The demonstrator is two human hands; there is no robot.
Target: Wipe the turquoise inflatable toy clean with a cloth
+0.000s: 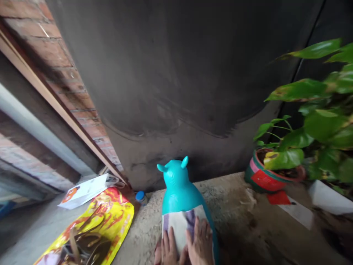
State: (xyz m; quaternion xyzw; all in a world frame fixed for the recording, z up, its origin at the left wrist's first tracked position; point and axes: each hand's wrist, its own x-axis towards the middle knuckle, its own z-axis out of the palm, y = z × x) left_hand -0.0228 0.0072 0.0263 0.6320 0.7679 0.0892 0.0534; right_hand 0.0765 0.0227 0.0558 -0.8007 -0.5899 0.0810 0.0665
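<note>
A turquoise animal-shaped toy [179, 195], glossy and seemingly inflated, stands on the floor with its two small ears pointing away from me. Across its back lies a white cloth [176, 221] with purple bands. My left hand [168, 248] rests on the left part of the cloth, fingers stretched forward. To the right of it, my right hand [199, 243] lies on the same cloth with its fingers extended. Neither hand grips anything that I can see. The toy's rear end is hidden under the hands and the frame's lower edge.
A dark panel [176, 81] rises just beyond the toy. At left lie a yellow-red bag [121, 213], a dark strapped item [93, 246], a white printed bag [85, 189] and a blue-capped container [140, 197]. A potted plant [267, 180] stands right, papers [299, 213] beside it.
</note>
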